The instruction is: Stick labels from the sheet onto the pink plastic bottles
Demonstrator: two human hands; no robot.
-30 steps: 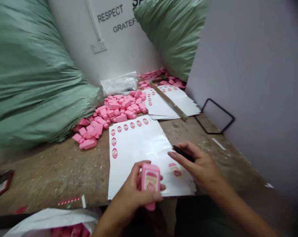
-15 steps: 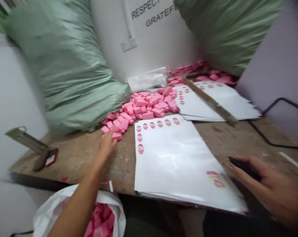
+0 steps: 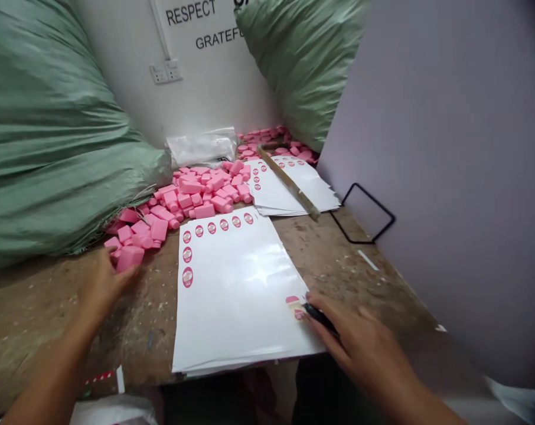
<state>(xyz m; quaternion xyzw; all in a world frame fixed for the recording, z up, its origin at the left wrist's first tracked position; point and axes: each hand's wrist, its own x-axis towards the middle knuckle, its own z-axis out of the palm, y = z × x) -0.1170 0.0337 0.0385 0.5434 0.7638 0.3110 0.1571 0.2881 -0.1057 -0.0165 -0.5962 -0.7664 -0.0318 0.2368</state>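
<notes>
At the near edge of a heap of small pink bottles (image 3: 205, 186), my left hand (image 3: 105, 274) has its fingers and thumb closed around one pink bottle (image 3: 130, 258). My right hand (image 3: 356, 336) grips a slim black pen-like tool (image 3: 320, 319); its exact kind is unclear. The tool's tip is at the lower right of a stack of white sticker sheets (image 3: 232, 295), beside a pink and cream label (image 3: 295, 308). Oval pink stickers (image 3: 224, 224) line the top and left edges of the upper sheet.
Two large green sacks (image 3: 50, 130) (image 3: 312, 65) lean at the back. Behind lies another sheet stack (image 3: 294, 183) with a wooden stick (image 3: 289, 183) across it. A black wire frame (image 3: 367, 221) stands by the right panel. A white bag (image 3: 114, 411) hangs below the table's front edge.
The view has swung to the right. My right hand has brought the black tool over the sheet's lower right corner. My left hand has closed on a pink bottle at the heap.
</notes>
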